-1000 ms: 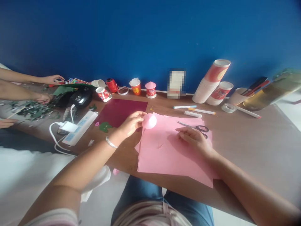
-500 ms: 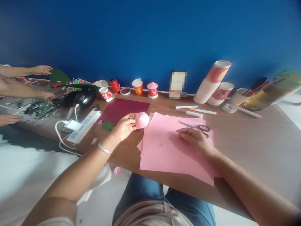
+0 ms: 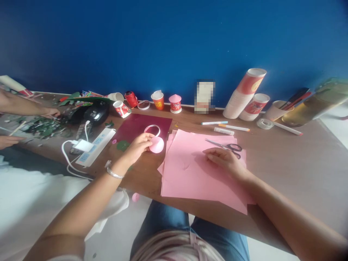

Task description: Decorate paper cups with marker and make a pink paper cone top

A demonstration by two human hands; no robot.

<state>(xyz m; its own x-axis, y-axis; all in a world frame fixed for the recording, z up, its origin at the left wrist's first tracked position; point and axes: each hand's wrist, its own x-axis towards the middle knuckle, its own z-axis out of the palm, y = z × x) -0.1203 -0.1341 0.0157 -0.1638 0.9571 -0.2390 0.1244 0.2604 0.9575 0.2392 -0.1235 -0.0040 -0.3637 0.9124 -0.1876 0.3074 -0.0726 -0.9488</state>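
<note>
My left hand (image 3: pixel 138 145) pinches a small round pink paper cone (image 3: pixel 157 145) just above the table, left of a stack of pink paper sheets (image 3: pixel 195 177). A clear tape ring (image 3: pixel 152 129) lies on the dark red sheet (image 3: pixel 136 127) right behind the cone. My right hand (image 3: pixel 224 162) rests on the pink stack with its fingers curled loosely and nothing visible in them. Black-handled scissors (image 3: pixel 227 146) lie on the pink paper just beyond that hand.
Paper cups (image 3: pixel 246 94), small red cups (image 3: pixel 158 100), markers (image 3: pixel 225 127) and a tape roll (image 3: pixel 264 124) line the blue wall. A white power strip (image 3: pixel 94 146) and black device (image 3: pixel 95 112) sit left. Another person's hands (image 3: pixel 50 113) work over green scraps at far left.
My left hand has carried the pink cone leftward and down off the pink stack toward the dark red sheet. The tape ring now shows behind it. My right hand stayed put.
</note>
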